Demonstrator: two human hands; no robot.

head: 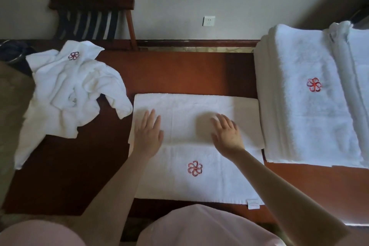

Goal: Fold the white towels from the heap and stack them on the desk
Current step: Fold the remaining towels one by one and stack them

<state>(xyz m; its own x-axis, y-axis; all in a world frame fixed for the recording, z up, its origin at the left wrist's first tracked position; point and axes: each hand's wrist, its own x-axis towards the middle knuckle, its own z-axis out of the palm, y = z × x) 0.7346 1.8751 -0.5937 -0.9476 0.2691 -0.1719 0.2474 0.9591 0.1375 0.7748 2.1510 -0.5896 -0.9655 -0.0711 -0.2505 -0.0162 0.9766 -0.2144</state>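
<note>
In the middle of the bench (179, 72) lies the half-folded towel (199, 183), left hand (148, 134) and right hand (226, 133) pressing its upper flap, each grip wide and flat, holding nothing. Soft, light terry, I judge; take it by the corners. The heap (73, 90) sits just left, the folded stack (299, 106) just right

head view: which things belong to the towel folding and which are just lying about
Job: half-folded towel, towel heap, folded stack, desk, left hand, right hand.
Lying about: wooden rack, wall socket.
</note>
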